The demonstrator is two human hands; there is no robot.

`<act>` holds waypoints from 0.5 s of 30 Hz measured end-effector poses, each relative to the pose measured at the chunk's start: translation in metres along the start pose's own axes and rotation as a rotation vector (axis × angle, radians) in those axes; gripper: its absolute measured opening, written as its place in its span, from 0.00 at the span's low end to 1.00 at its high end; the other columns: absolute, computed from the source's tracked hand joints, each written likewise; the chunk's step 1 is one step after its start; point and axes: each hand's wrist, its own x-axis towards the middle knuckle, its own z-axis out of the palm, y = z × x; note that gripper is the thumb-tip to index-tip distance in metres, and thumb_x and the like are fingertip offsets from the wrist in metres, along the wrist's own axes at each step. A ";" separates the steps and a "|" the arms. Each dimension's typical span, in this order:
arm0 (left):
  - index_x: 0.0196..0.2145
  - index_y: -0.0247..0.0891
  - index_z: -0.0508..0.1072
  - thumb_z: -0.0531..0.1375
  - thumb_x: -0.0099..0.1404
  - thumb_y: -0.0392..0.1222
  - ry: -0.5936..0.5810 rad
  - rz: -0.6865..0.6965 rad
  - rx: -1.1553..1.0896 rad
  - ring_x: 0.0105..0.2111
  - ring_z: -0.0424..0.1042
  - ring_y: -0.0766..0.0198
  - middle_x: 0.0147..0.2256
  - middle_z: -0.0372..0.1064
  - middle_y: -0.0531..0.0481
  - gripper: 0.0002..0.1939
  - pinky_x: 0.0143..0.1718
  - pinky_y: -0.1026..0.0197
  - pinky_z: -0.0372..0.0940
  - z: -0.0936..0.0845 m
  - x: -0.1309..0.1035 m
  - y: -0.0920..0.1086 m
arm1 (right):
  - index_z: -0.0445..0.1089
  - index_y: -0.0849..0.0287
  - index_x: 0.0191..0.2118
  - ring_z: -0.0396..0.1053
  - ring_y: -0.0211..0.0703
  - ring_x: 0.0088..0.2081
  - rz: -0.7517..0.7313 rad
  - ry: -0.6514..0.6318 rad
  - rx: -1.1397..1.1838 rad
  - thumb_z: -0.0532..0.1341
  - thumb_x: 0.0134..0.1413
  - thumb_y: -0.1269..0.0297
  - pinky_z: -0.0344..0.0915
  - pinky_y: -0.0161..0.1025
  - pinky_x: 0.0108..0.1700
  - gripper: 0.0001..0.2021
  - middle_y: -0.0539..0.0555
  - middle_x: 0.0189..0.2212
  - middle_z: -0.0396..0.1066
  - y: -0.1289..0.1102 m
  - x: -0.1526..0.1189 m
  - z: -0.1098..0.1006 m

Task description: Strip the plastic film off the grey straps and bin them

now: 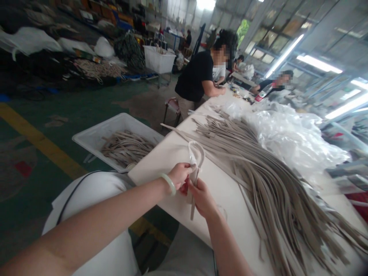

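Note:
Over the near edge of the white table (218,199), both my hands are closed on one beige fabric strip (202,151), bent into a loop above them. My left hand (181,175), with a pale bangle on the wrist, pinches the strip at a whitish, shiny piece that looks like plastic film. Lower down, my right hand (203,197) grips the strip, and one end hangs below its fingers. Something red shows between the hands; I cannot make out what it is. To the right lies a big bundle of long beige strips (258,172).
A white bin (94,132) holding many strips stands left of the table. Clear plastic bags (290,134) are heaped behind the bundle. A person in a black shirt (195,74) leans on the far end, near a bottle (263,93). A white cart (159,59) stands further back.

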 end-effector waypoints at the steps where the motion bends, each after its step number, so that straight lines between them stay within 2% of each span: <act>1: 0.30 0.30 0.73 0.63 0.59 0.44 0.001 -0.012 -0.023 0.13 0.57 0.72 0.16 0.63 0.54 0.12 0.16 0.68 0.53 0.001 -0.001 -0.002 | 0.62 0.58 0.32 0.59 0.32 0.20 0.029 -0.012 0.005 0.66 0.44 0.45 0.60 0.33 0.24 0.22 0.43 0.20 0.61 0.002 -0.002 0.003; 3: 0.29 0.30 0.72 0.61 0.62 0.40 -0.008 -0.024 -0.081 0.17 0.64 0.71 0.20 0.67 0.51 0.09 0.20 0.68 0.60 0.003 -0.001 -0.006 | 0.57 0.56 0.30 0.52 0.29 0.16 0.077 -0.034 0.012 0.63 0.46 0.42 0.58 0.31 0.20 0.23 0.39 0.17 0.55 0.003 -0.006 0.007; 5: 0.28 0.30 0.70 0.58 0.65 0.37 -0.030 -0.037 -0.149 0.23 0.70 0.68 0.25 0.70 0.46 0.09 0.27 0.67 0.65 0.005 -0.002 -0.006 | 0.53 0.55 0.29 0.45 0.27 0.14 0.120 -0.057 0.030 0.59 0.48 0.39 0.51 0.28 0.16 0.24 0.37 0.16 0.48 0.002 -0.010 0.011; 8: 0.27 0.30 0.69 0.55 0.66 0.34 -0.065 -0.034 -0.240 0.24 0.70 0.68 0.26 0.69 0.46 0.10 0.29 0.64 0.67 0.008 -0.001 0.000 | 0.51 0.54 0.28 0.38 0.27 0.14 0.170 -0.066 0.026 0.54 0.49 0.34 0.40 0.26 0.14 0.26 0.37 0.15 0.44 0.001 -0.020 0.017; 10: 0.26 0.30 0.68 0.53 0.66 0.32 -0.070 0.012 -0.292 0.22 0.68 0.70 0.24 0.67 0.49 0.11 0.32 0.63 0.69 0.006 0.002 0.008 | 0.51 0.53 0.28 0.38 0.28 0.14 0.206 -0.067 -0.046 0.51 0.49 0.32 0.38 0.27 0.14 0.27 0.38 0.15 0.44 0.006 -0.030 0.022; 12: 0.26 0.32 0.67 0.52 0.67 0.31 -0.053 0.073 -0.337 0.22 0.66 0.72 0.23 0.65 0.51 0.11 0.35 0.62 0.69 0.002 0.006 0.017 | 0.54 0.54 0.29 0.44 0.30 0.15 0.156 -0.076 -0.215 0.48 0.52 0.33 0.44 0.29 0.15 0.26 0.40 0.16 0.49 0.016 -0.045 0.026; 15: 0.25 0.33 0.65 0.50 0.65 0.27 0.003 0.145 -0.365 0.22 0.66 0.73 0.23 0.63 0.53 0.12 0.38 0.62 0.69 -0.005 0.010 0.029 | 0.63 0.56 0.33 0.62 0.37 0.26 -0.137 -0.101 -0.609 0.49 0.59 0.43 0.61 0.34 0.28 0.21 0.49 0.24 0.65 0.041 -0.073 0.024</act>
